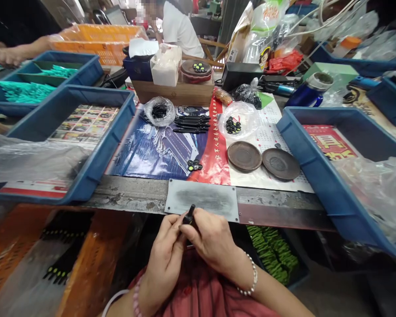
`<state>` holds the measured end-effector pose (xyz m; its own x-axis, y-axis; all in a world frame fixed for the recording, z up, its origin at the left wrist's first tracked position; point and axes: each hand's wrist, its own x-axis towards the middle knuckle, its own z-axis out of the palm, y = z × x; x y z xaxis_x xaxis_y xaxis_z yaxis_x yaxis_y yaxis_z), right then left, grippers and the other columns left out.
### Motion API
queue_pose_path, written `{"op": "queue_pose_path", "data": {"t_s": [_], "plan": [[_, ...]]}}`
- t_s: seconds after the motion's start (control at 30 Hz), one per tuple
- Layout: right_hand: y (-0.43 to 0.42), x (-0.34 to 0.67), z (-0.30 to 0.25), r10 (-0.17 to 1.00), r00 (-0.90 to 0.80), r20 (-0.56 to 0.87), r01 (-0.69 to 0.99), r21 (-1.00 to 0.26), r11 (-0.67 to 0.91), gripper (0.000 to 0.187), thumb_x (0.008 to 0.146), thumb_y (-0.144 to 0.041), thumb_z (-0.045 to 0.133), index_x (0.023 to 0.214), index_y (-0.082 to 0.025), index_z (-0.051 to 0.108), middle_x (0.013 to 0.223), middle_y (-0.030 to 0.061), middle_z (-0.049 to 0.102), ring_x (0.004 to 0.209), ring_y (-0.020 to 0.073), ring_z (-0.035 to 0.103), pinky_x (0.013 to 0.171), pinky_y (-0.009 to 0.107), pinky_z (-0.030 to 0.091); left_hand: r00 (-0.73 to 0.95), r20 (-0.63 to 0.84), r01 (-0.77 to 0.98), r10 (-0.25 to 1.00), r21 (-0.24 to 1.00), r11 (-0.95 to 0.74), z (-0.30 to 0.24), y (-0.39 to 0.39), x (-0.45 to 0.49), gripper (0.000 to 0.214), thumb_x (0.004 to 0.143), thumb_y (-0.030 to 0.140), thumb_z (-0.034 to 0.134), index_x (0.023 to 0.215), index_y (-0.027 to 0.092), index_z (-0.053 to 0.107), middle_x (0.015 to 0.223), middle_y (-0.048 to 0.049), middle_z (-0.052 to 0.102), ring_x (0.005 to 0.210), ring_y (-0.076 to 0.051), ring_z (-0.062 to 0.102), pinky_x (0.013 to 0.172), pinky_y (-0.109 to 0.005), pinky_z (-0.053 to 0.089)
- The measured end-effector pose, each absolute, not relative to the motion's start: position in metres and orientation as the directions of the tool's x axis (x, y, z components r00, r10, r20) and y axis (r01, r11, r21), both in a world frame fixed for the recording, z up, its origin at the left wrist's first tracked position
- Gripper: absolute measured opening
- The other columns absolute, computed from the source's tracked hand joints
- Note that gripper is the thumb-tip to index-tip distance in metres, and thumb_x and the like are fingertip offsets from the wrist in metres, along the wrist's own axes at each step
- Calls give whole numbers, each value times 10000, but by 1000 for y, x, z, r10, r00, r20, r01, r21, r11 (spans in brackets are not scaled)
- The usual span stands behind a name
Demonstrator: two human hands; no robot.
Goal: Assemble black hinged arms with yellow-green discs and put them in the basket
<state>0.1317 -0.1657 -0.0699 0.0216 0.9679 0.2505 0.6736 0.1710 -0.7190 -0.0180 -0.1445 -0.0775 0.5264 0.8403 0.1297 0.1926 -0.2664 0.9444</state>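
At the near edge of the metal-faced tabletop (125,194), the left hand (163,257) and right hand (207,235) come together just below a scuffed steel plate (201,199). They are closed around a small black cylindrical part (189,215) whose tip stands up between them, the rest hidden by the fingers. A pearl bracelet (251,275) circles the right wrist and a pink beaded bracelet (137,299) the left. Beyond the plate, on a blue printed poster (145,154), lie a small cluster of black-and-yellow parts (194,165) and, further back, a row of black rods (191,124) beside a clear bag of black pieces (159,111). To the right, a second clear bag (235,123) and two round brown dishes (244,156) sit on a calendar sheet (273,123). Below the edge, an orange crate (16,251) holding black strips (66,264) lies to the left, and a dark bin of green parts (272,253) to the right. Blue plastic trays (119,127) line both sides of the tabletop. Near the far left corner, a co-worker's hand (8,56) rests close to teal pieces (26,92).
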Motion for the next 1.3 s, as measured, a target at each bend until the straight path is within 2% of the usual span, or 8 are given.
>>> {"op": "queue_pose_path", "data": {"t_s": [0.1, 0.2, 0.3, 0.47, 0.57, 0.7, 0.83, 1.3], "plan": [[-166, 127, -74, 967, 91, 236, 730, -677, 96, 585, 1070, -518, 209, 806, -139, 567, 631, 40, 552, 554, 140, 462, 550, 290, 241, 509, 156, 205, 846, 933, -296, -79, -145, -15, 388, 1010, 115, 424, 1299, 299, 605, 1156, -43, 596, 1066, -130, 586, 908, -179, 485], [-162, 129, -71, 998, 56, -16, 427, -904, -39, 546, 1062, -528, 258, 737, -167, 506, 629, 3, 508, 560, 119, 431, 546, 252, 288, 488, 161, 210, 858, 933, -294, -80, -145, -15, 396, 1002, 128, 448, 1331, 288, 598, 1156, -55, 612, 1075, -150, 588, 928, -205, 487], [-162, 136, -64, 992, -87, -86, 136, -988, -74, 545, 1064, -519, 259, 668, -182, 425, 612, -24, 450, 559, 99, 404, 549, 220, 323, 470, 35, 168, 882, 977, -128, -76, -144, -17, 353, 997, 208, 498, 1316, 269, 636, 1186, -72, 630, 1096, -187, 594, 946, -247, 495], [-172, 132, -69, 993, -115, -31, 364, -931, 13, 334, 1028, -403, 448, 798, -173, 523, 731, -2, 567, 623, 116, 484, 593, 227, 346, 252, -354, -192, 900, 894, 405, -68, -137, -12, 340, 856, 390, 733, 1168, 255, 747, 953, -38, 715, 908, -147, 647, 842, -199, 526], [-177, 125, -76, 987, -159, 6, 395, -916, 69, 174, 1000, -277, 487, 890, -164, 559, 825, 28, 620, 694, 131, 555, 647, 229, 390, 217, -469, -359, 856, 777, 517, -66, -134, -8, 378, 710, 396, 862, 1054, 257, 790, 865, -19, 734, 810, -107, 651, 763, -141, 527], [-177, 124, -78, 988, -144, 63, 330, -938, 108, 243, 966, -248, 468, 736, -171, 485, 685, -9, 533, 591, 100, 473, 574, 224, 322, 344, -440, -236, 829, 814, 530, -63, -129, -14, 326, 757, 343, 840, 1074, 292, 783, 932, -8, 761, 869, -98, 665, 831, -123, 517], [-178, 127, -78, 990, -141, -8, 234, -972, 25, 302, 905, -247, 534, 647, -176, 394, 579, -61, 397, 512, 61, 347, 509, 213, 233, 495, -427, -49, 756, 855, 516, -63, -121, -30, 292, 836, 299, 771, 1127, 287, 764, 1057, -29, 764, 979, -153, 677, 866, -186, 536], [-178, 130, -75, 952, -277, -132, 57, -991, -120, 368, 929, -358, 525, 633, -167, 421, 556, -61, 367, 505, 55, 298, 472, 199, 230, 537, -532, 6, 655, 779, 627, -65, -122, -42, 255, 814, 316, 791, 1033, 189, 760, 905, -41, 739, 802, -150, 667, 726, -203, 527]]}}
